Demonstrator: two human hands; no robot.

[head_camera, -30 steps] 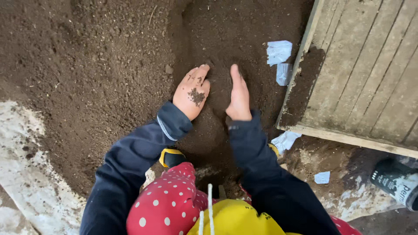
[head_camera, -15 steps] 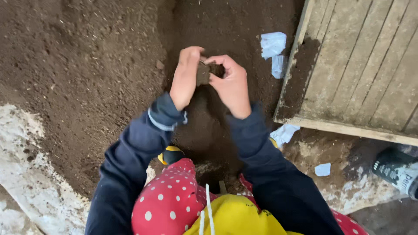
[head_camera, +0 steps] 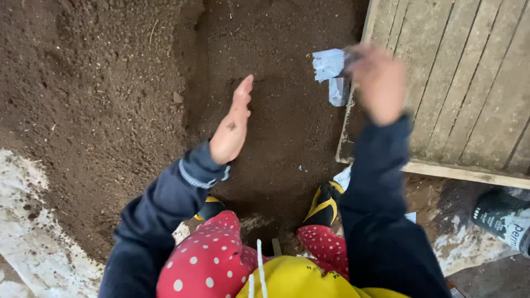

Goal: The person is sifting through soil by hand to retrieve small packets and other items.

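Observation:
I crouch over a big heap of dark soil (head_camera: 99, 94). My left hand (head_camera: 233, 124) hovers edge-on above the flattened soil in the middle, fingers straight and together, with dirt on the skin and nothing in it. My right hand (head_camera: 378, 80) is blurred, raised to the right near the white paper scraps (head_camera: 329, 70) at the edge of the wooden board (head_camera: 464, 94). Whether that hand holds anything is hidden by the blur. Dark blue sleeves cover both arms.
A wooden plank panel fills the upper right, its edge bordering the soil. White sheeting (head_camera: 33, 243) lies under the heap at lower left. My yellow-and-black shoes (head_camera: 323, 204) stand in the dirt. A dark container (head_camera: 505, 221) sits at the far right.
Both hands were together over the soil, fingers meeting. Now they have parted: the left stays over the soil and the right has swung up and right toward the paper scraps.

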